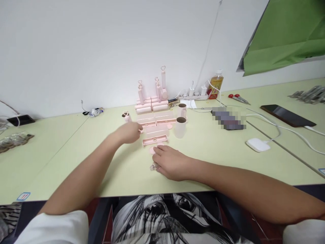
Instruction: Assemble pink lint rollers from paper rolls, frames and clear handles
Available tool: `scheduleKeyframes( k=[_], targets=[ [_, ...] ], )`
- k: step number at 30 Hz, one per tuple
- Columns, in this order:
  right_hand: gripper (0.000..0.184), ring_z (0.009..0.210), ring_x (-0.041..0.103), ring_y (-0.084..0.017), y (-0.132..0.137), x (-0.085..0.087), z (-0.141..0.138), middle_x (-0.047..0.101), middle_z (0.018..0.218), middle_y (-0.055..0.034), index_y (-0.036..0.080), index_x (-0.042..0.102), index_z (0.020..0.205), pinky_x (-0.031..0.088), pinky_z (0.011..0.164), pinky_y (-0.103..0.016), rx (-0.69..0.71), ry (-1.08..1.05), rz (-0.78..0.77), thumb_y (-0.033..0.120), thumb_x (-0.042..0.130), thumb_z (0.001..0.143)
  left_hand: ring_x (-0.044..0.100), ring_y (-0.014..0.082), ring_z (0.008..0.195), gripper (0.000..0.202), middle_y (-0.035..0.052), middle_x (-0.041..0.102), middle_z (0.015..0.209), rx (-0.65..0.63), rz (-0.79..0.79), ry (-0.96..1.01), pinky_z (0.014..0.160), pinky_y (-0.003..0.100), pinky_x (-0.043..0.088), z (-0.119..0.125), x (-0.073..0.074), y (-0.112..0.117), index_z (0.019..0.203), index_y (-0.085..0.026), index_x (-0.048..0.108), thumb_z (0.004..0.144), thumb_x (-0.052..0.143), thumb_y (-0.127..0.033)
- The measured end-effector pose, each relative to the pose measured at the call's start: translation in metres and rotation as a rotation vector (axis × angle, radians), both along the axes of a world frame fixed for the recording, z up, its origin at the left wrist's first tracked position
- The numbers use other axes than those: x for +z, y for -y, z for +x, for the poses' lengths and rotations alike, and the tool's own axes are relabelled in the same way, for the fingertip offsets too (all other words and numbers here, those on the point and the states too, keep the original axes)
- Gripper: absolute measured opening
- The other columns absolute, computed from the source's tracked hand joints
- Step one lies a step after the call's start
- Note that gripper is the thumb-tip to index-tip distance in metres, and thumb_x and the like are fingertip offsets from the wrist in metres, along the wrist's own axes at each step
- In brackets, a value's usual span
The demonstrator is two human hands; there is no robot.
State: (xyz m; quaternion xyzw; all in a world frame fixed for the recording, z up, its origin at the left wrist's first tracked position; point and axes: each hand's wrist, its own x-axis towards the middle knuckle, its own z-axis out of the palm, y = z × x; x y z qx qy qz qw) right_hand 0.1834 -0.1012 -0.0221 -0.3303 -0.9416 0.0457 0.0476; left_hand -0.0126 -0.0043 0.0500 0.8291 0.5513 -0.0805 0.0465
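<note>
My left hand [130, 132] is closed, with fingertips on a small pink part [141, 131] beside the pink trays. Lower down, my right hand [174, 163] lies on the table, fingers curled. Its fingertips touch a pink disc [152, 150], and a small clear piece [154, 166] shows under its thumb side. Between the hands is a narrow pink tray [155, 140], with a translucent half-round cover [157, 130] behind it. Another pink tray [166, 122] lies farther back. Two whitish cylinders with brown insides, a front one [180, 128] and a rear one [181, 108], stand to the right.
Pink lint-roller-like pieces with heart-shaped loops [158, 93] stand by the wall. Behind are a power strip [198, 97] and a bottle [215, 84]. Red-handled tools [238, 98], a phone [286, 115], a white charger [258, 145] and cables lie right. A dark device [21, 120] lies left.
</note>
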Motion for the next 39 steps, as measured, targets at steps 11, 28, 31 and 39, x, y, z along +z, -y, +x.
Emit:
scheduleKeyframes(
  k=[11,28,31,39],
  targets=[
    [0.03,0.124,0.046,-0.037,-0.001,-0.002,0.003,0.054,0.129,-0.0258,0.008,0.064,0.106,0.039,0.101,-0.049,-0.012,0.003,-0.046,0.029,0.05,0.09,0.059,0.0281,0.118,0.058,0.0102,0.058,0.137,0.08,-0.046,0.068,0.091,0.035,0.047,-0.007,-0.045,-0.006,0.144,-0.022,0.043,0.085,0.042,-0.023],
    [0.024,0.12,0.048,-0.035,0.0,-0.001,0.004,0.056,0.123,-0.023,0.011,0.063,0.099,0.041,0.097,-0.049,-0.006,-0.033,-0.053,0.027,0.049,0.091,0.062,0.0221,0.071,0.047,0.0076,0.066,0.082,0.295,0.001,0.268,0.056,0.029,0.035,-0.064,-0.063,-0.044,0.073,-0.02,0.053,0.073,0.052,-0.067],
    [0.023,0.118,0.048,-0.035,-0.001,-0.001,0.004,0.057,0.121,-0.0221,0.011,0.063,0.099,0.041,0.097,-0.049,-0.001,-0.036,-0.049,0.027,0.05,0.09,0.06,0.0211,0.069,0.044,0.0057,0.064,0.078,0.272,0.025,0.296,0.057,0.029,0.035,-0.066,-0.067,-0.049,0.072,-0.021,0.049,0.073,0.054,-0.065],
    [0.023,0.118,0.048,-0.034,-0.003,-0.005,0.004,0.057,0.121,-0.0215,0.011,0.063,0.099,0.041,0.097,-0.048,-0.001,-0.045,-0.036,0.028,0.05,0.09,0.059,0.0214,0.069,0.04,0.0038,0.063,0.076,0.247,0.047,0.331,0.058,0.029,0.036,-0.064,-0.069,-0.059,0.07,-0.022,0.046,0.074,0.054,-0.061]
  ],
)
